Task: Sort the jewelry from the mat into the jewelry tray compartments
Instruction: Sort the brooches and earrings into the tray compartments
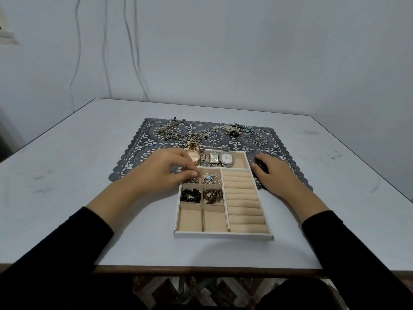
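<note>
Head: left hand (165,168) curled over tray (223,236), grip unclear; right hand (275,175) flat on mat (143,142).

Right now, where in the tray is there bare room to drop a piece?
Free: two near small cells between the bead bracelets and the tray front wall; ring rolls; strip right of the watches. Crowded: the four far cells, left hand over one; mat far edge.

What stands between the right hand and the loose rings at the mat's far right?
Nothing visible. The right hand rests on the mat beside the tray; the rings lie beyond its fingertips on open mat.
</note>
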### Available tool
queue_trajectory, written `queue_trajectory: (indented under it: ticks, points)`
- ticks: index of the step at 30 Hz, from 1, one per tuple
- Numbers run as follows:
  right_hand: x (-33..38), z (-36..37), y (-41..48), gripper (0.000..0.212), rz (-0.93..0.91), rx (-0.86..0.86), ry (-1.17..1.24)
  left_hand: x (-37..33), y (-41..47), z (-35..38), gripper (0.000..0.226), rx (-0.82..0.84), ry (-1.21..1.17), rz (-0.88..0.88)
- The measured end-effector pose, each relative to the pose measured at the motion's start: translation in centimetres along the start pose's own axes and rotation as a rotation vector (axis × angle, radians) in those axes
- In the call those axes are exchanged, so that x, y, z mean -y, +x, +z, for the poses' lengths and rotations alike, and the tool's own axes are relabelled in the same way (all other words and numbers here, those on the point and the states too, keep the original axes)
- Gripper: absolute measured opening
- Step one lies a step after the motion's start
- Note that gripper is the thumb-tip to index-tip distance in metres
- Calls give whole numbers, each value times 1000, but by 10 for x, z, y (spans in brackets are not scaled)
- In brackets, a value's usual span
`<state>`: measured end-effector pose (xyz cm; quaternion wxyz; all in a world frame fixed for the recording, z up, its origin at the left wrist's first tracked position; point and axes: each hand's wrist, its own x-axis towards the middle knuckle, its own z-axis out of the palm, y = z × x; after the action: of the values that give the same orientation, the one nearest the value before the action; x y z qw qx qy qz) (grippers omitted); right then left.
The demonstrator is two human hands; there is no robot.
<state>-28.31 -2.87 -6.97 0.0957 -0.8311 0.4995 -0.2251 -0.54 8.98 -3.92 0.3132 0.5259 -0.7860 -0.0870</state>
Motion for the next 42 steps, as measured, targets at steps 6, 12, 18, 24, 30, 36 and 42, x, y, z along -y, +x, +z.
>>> queue_trajectory:
  ticks: [6,12,18,24,30,36,42]
  points:
    - [-4,1,1,29,1,3,28,1,2,-1,19,-55,-153,-93]
    - [-6,2,2,32,11,14,27,14,5,-4,10,-212,-198,-175]
    - [-5,-2,11,31,58,-53,64,44,15,-5,20,-318,-34,-289]
    - [-9,-6,40,29,43,-145,92,84,37,-9,30,-108,180,-322]
    - [-9,-1,82,32,-65,-138,87,102,70,-7,38,-27,243,-298]
    - [-4,16,129,34,-119,-81,89,124,105,0,41,-7,250,-298]
    - [8,33,167,33,-208,-45,88,146,134,2,44,-37,263,-351]
